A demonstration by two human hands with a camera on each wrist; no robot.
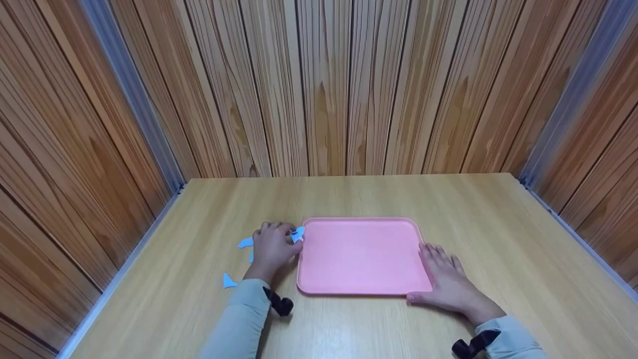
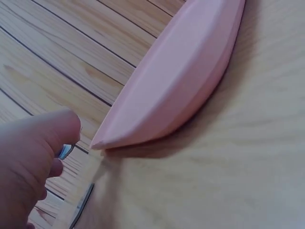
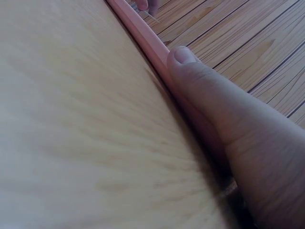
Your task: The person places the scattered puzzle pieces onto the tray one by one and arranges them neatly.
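Wood panels (image 1: 324,99) walled the desk (image 1: 349,326) at the back and on both sides, with metal posts (image 1: 142,94) in the corners. Three blue scraps lay on the desk left of the tray (image 1: 361,257): one (image 1: 245,243) beside the left hand (image 1: 273,247), one (image 1: 250,257) mostly hidden behind that hand, and one (image 1: 229,280) nearer the person, just beside the left sleeve (image 1: 239,316). Both wrists wore black mounts (image 1: 279,302).

The pink tray lay flat between the hands. At its far left corner the left hand pinched a fourth blue piece (image 1: 297,235) between thumb and fingers; whether the piece touched the rim or hung over it, I could not tell. In the left wrist view the thumb stood just apart from the tray's side. The right hand (image 1: 446,279) was spread loosely, its fingers resting along the tray's right edge and its thumb against the near right corner, pressing or merely touching, I could not tell which.
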